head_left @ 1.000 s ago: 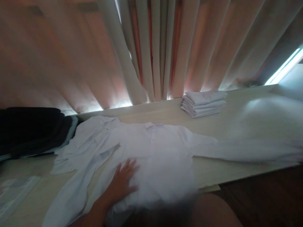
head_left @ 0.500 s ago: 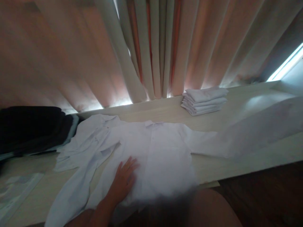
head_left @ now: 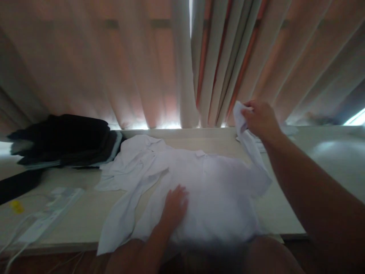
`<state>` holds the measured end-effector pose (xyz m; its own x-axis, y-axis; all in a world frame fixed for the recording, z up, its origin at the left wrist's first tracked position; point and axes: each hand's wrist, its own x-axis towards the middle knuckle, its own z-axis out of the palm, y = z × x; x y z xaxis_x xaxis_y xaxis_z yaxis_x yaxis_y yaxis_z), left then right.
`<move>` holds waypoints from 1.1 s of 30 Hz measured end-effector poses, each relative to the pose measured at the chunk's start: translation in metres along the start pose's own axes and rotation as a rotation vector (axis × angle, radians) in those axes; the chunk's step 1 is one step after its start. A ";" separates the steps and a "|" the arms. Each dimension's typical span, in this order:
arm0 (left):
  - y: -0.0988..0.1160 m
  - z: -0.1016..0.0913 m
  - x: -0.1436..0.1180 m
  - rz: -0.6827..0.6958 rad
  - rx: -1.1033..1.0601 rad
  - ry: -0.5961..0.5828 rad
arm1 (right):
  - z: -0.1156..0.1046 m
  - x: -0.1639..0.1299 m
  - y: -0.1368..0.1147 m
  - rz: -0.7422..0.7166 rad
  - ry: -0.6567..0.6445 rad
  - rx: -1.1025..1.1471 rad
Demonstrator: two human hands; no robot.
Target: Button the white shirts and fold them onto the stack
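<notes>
A white long-sleeved shirt lies spread out, its collar toward the curtain. My left hand rests flat on the shirt's front, fingers stretched out. Up at the right, my right hand is closed on the end of one sleeve, which hangs slanting from it down to the shirt's shoulder. The other sleeve trails toward the near left. Another white garment lies crumpled beside the shirt on its left, partly overlapped by it.
Dark folded clothes are stacked at the left. A white power strip with cords and a yellow item lie at the near left. Behind my right arm a folded white stack shows partly. Long curtains hang along the back.
My right hand has come into view, bringing the sleeve that stretched out to the right up and inward. My left hand stays on the shirt. The view has swung left.
</notes>
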<state>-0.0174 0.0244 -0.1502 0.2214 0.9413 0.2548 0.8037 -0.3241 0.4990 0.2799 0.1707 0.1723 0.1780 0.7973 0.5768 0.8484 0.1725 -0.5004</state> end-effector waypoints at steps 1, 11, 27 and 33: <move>0.000 -0.003 0.002 -0.017 -0.017 0.018 | 0.027 -0.006 -0.020 -0.029 -0.069 -0.057; -0.005 -0.031 0.012 -0.106 -0.173 0.169 | 0.239 -0.148 -0.081 -0.030 -0.619 -0.165; 0.013 -0.003 0.055 0.081 0.133 -0.003 | 0.059 -0.275 0.161 0.418 -0.469 -0.473; 0.003 0.014 0.133 0.112 0.249 -0.115 | 0.079 -0.259 0.185 0.536 -0.405 -0.451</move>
<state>0.0223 0.1502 -0.1258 0.3660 0.9102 0.1941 0.8784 -0.4067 0.2509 0.3512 0.0421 -0.1209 0.4968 0.8678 0.0106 0.8336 -0.4738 -0.2840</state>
